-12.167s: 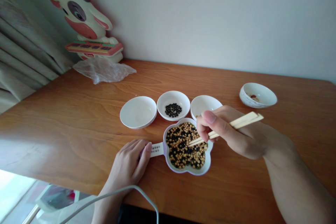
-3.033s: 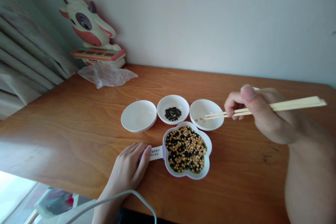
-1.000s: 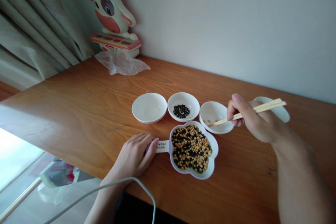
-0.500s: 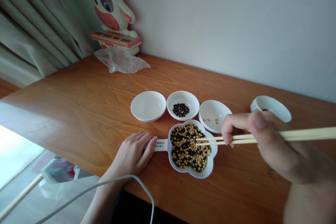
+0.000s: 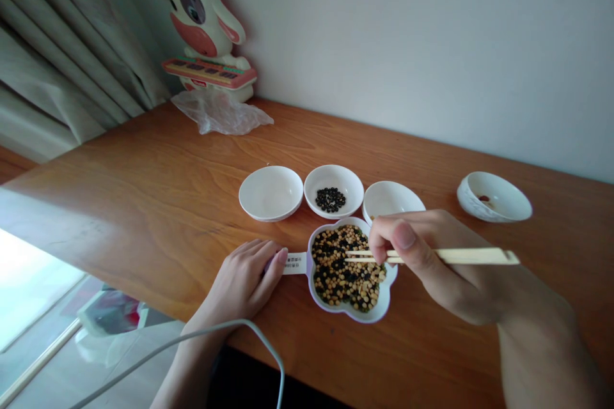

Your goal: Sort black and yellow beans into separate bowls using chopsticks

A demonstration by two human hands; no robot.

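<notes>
My left hand [image 5: 249, 275] is closed round the labelled handle of a white and lilac flower-shaped dish [image 5: 384, 307] near the table's front edge. Mixed tan, black and green beans [image 5: 343, 275] fill the dish. Closed round a pair of pale chopsticks [image 5: 460, 256], my right hand [image 5: 432, 262] hovers at the dish's right side. The chopstick tips are over the beans, slightly apart; I cannot make out a bean between them. Behind stand a white bowl [image 5: 271, 192], a bowl with black beans [image 5: 348, 180] and a third bowl [image 5: 393, 195], partly hidden by my right hand.
Another white bowl [image 5: 513, 208] with a few small bits in it stands at the right. A cow-shaped toy keyboard [image 5: 208, 70] and a crumpled clear plastic bag [image 5: 223, 112] are at the back left. A grey cable [image 5: 215, 326] crosses in front of my left forearm.
My right hand has moved left with the chopsticks, and their tips now reach further over the beans. It now covers part of the third bowl. My left hand keeps its place.
</notes>
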